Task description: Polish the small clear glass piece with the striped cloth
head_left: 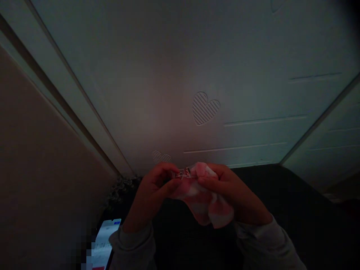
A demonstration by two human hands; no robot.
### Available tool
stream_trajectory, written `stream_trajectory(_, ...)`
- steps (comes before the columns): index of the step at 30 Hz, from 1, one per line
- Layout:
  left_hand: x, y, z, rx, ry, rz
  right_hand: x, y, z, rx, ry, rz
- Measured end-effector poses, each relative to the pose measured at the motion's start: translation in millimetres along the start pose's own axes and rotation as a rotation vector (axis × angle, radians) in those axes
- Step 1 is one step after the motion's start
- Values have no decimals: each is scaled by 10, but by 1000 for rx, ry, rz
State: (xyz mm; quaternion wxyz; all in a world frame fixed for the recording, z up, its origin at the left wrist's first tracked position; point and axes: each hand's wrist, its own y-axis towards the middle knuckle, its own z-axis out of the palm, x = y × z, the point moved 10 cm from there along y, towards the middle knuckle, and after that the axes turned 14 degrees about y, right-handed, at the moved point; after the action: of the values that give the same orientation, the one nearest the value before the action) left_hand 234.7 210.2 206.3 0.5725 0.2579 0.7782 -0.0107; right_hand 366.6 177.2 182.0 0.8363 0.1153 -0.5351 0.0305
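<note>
Pink-and-white soft fabric that looks like socks (206, 208) hangs between my two hands, its rounded ends drooping downward. At its top edge is a small, shiny clear plastic piece (185, 173) with red and dark marks. My left hand (159, 185) is closed, thumb and fingers pinching the plastic and the fabric edge beside it. My right hand (229, 189) grips the upper right part of the fabric, thumb lying on top and the other fingers behind it. The dim light hides finer detail.
A lit phone (105, 242) lies at lower left, beside my left sleeve. A pale panel (157, 93) with engraved hearts rises behind the dark surface (261, 195). At left stands a wall (36, 161), with a cluster of small shiny objects (120, 187) near its foot.
</note>
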Motion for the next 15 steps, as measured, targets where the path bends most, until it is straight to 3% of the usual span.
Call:
stream_trajectory(6, -24, 3, 72, 47, -13, 58, 6, 1, -24, -27, 61, -25)
stream_trajectory(15, -95, 16, 229, 77, -55, 146, 55, 2, -206, -183, 98, -116)
